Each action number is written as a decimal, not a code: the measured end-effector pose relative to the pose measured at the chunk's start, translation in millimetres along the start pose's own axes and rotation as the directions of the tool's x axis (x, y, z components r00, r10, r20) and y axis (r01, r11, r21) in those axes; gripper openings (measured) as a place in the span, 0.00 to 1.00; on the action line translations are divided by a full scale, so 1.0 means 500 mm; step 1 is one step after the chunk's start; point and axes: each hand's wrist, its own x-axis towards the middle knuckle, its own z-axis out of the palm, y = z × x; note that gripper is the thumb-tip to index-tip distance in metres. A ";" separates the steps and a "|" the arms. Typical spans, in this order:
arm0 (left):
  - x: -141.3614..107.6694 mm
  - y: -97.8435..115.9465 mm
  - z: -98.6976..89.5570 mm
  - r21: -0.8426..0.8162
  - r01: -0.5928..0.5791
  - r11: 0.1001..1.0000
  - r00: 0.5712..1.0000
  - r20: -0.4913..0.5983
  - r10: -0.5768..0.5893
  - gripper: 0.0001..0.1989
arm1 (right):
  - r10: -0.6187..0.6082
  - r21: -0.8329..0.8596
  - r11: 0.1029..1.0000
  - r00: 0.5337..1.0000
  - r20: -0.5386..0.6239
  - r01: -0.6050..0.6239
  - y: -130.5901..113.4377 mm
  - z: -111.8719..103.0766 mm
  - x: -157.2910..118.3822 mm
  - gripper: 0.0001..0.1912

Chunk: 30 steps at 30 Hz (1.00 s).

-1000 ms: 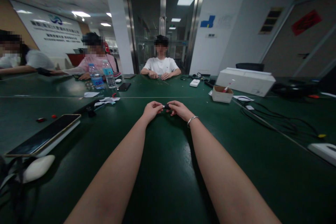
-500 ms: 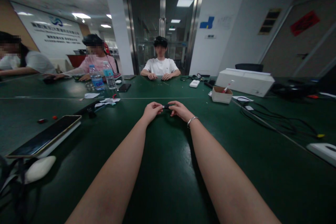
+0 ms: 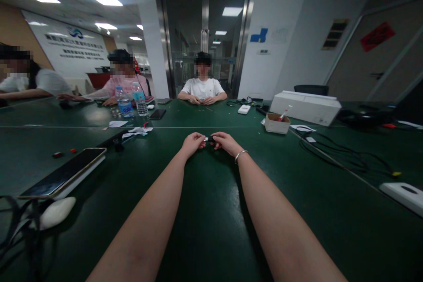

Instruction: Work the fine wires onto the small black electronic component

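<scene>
Both my arms reach forward over the green table [image 3: 211, 211]. Between my fingertips is a small dark object [image 3: 209, 139] with a bright, silvery end toward the left; its exact kind is too small to make out. My left hand [image 3: 194, 144] pinches the bright end. My right hand [image 3: 226, 142], with a silver bangle [image 3: 240, 156] at the wrist, closes thumb and fingers on the dark end and hides part of it. The object is held just above the tabletop.
On the left lie a phone on a white box [image 3: 66, 174], a white rounded item with black straps [image 3: 57, 213] and paper scraps [image 3: 137, 131]. Two bottles [image 3: 140, 101] stand farther back. Rightward are a small open box [image 3: 276, 124] and cables [image 3: 343, 152]. A person [image 3: 202, 86] sits opposite.
The whole scene has shifted slightly lower in view. More of the bright end shows between my fingertips. The hands of the person opposite have come closer together.
</scene>
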 end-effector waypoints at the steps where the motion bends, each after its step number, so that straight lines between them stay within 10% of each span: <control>1: 0.000 -0.002 0.000 0.012 -0.010 1.000 1.000 0.005 0.010 0.04 | -0.001 0.004 1.000 1.000 0.001 0.001 0.001 0.000 0.001 0.07; 30: -0.002 -0.010 0.001 0.142 -0.096 0.985 0.995 -0.002 0.097 0.09 | -0.008 0.007 1.000 1.000 -0.002 0.008 0.000 0.000 -0.003 0.06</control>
